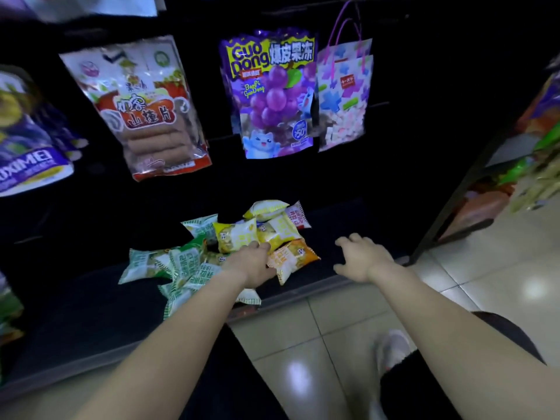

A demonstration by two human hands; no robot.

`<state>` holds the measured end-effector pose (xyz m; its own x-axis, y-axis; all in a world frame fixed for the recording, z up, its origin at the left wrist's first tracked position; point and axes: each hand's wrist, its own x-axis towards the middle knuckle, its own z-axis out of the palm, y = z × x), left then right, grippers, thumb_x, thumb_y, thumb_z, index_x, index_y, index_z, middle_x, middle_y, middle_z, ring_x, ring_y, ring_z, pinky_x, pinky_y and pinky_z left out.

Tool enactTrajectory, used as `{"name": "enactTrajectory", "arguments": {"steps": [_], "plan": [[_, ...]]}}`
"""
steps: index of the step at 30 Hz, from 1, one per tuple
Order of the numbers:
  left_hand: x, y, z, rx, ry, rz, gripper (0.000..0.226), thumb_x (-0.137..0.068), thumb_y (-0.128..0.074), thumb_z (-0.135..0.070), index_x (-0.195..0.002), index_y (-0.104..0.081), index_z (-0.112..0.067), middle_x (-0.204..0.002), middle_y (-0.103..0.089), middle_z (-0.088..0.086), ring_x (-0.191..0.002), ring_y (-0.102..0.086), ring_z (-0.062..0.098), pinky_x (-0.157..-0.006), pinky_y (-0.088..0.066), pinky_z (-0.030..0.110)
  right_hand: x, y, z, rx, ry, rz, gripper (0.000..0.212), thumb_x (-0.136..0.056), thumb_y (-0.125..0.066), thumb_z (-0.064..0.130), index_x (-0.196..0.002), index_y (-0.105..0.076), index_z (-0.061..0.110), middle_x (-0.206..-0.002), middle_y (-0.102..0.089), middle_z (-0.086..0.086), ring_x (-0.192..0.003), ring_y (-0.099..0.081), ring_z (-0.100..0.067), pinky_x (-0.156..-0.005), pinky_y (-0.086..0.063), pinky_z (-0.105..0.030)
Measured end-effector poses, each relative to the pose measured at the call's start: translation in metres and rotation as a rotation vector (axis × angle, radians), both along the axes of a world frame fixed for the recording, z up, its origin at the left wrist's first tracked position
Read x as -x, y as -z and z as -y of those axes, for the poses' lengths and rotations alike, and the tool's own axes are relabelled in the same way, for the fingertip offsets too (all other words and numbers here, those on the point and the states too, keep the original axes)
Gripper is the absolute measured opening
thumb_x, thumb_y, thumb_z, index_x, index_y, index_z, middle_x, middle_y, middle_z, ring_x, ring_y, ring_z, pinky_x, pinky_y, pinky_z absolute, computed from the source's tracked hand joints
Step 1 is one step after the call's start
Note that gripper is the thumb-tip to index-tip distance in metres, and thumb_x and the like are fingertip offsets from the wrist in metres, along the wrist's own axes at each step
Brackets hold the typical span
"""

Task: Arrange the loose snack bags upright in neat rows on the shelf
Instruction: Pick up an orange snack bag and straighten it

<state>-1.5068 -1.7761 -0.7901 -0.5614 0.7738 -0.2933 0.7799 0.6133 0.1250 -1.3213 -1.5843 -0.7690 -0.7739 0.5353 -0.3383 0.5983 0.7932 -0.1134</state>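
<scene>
A heap of small snack bags lies flat on the dark bottom shelf (330, 269). Green and white bags (181, 262) fill the left side of the heap. Yellow bags (238, 234) and an orange bag (292, 257) lie on the right, with a red and white bag (298, 215) at the back. My left hand (253, 262) rests on the middle of the heap, fingertips touching a yellow bag and the orange bag; whether it grips one I cannot tell. My right hand (362, 256) hovers over bare shelf to the right of the heap, fingers apart, holding nothing.
Large bags hang on hooks above the shelf: a red and white hawthorn bag (145, 110), a purple jelly bag (271, 95), a puzzle-print bag (344, 95). Another rack (527, 165) of goods stands at the right. Tiled floor (333, 334) and my shoe lie below.
</scene>
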Motion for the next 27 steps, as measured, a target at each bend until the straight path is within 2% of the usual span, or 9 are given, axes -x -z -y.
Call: {"name": "enactTrajectory", "arguments": {"steps": [5,9,13,17,21,24,27], "plan": [[0.004,-0.007,-0.003,-0.051,0.011,-0.068,0.065,-0.09,-0.054,-0.054,-0.143,-0.036,-0.022,-0.139,-0.043,0.007,-0.119,-0.051,0.031,-0.079,-0.046,0.042,-0.011,0.016,0.009,0.027,-0.032,-0.011,0.073,-0.09,-0.057,0.052,-0.151,-0.03,0.024,-0.145,-0.04,-0.007,-0.128,-0.042,-0.03,-0.095,-0.045,-0.046],[0.024,0.006,-0.016,-0.026,0.036,-0.102,0.064,-0.091,-0.052,-0.055,-0.143,-0.036,-0.023,-0.138,-0.045,0.006,-0.12,-0.05,0.03,-0.084,-0.05,0.045,0.02,0.047,-0.006,0.064,-0.074,0.029,0.07,-0.091,-0.057,0.05,-0.15,-0.032,0.022,-0.145,-0.041,-0.008,-0.128,-0.043,-0.03,-0.096,-0.045,-0.046],[0.057,0.04,-0.034,0.074,0.051,-0.085,0.066,-0.092,-0.052,-0.052,-0.147,-0.031,-0.024,-0.141,-0.042,0.006,-0.126,-0.045,0.029,-0.093,-0.047,0.045,0.071,0.106,-0.03,0.156,-0.063,0.047,0.065,-0.091,-0.056,0.049,-0.145,-0.036,0.02,-0.141,-0.043,-0.009,-0.125,-0.045,-0.031,-0.095,-0.045,-0.046],[0.093,0.08,-0.049,0.102,0.059,-0.008,0.067,-0.093,-0.051,-0.053,-0.148,-0.028,-0.023,-0.142,-0.041,0.006,-0.128,-0.042,0.029,-0.095,-0.046,0.043,0.128,0.179,-0.059,0.271,0.034,0.045,0.065,-0.09,-0.053,0.055,-0.142,-0.04,0.019,-0.137,-0.045,-0.013,-0.12,-0.048,-0.035,-0.097,-0.044,-0.048],[0.114,0.108,-0.053,0.14,0.087,0.032,0.068,-0.092,-0.051,-0.054,-0.148,-0.028,-0.025,-0.142,-0.041,0.003,-0.128,-0.042,0.026,-0.096,-0.045,0.041,0.179,0.242,-0.079,0.286,0.208,0.021,0.08,-0.087,-0.051,0.069,-0.142,-0.038,0.012,-0.144,-0.04,-0.017,-0.128,-0.041,-0.038,-0.098,-0.041,-0.048],[0.119,0.124,-0.051,0.149,0.102,0.059,0.067,-0.091,-0.051,-0.056,-0.148,-0.027,-0.029,-0.139,-0.042,-0.001,-0.127,-0.043,0.023,-0.092,-0.044,0.036,0.202,0.277,-0.083,0.362,0.307,-0.001,0.096,-0.079,-0.053,0.078,-0.143,-0.034,0.01,-0.144,-0.042,-0.018,-0.127,-0.044,-0.038,-0.098,-0.041,-0.048],[0.121,0.134,-0.048,0.16,0.1,0.084,0.069,-0.091,-0.051,-0.057,-0.149,-0.026,-0.03,-0.141,-0.041,-0.002,-0.129,-0.041,0.022,-0.086,-0.04,0.033,0.207,0.286,-0.09,0.54,0.407,-0.051,0.117,-0.054,-0.071,0.083,-0.14,-0.042,0.01,-0.138,-0.05,-0.014,-0.123,-0.051,-0.033,-0.098,-0.046,-0.045]]}}
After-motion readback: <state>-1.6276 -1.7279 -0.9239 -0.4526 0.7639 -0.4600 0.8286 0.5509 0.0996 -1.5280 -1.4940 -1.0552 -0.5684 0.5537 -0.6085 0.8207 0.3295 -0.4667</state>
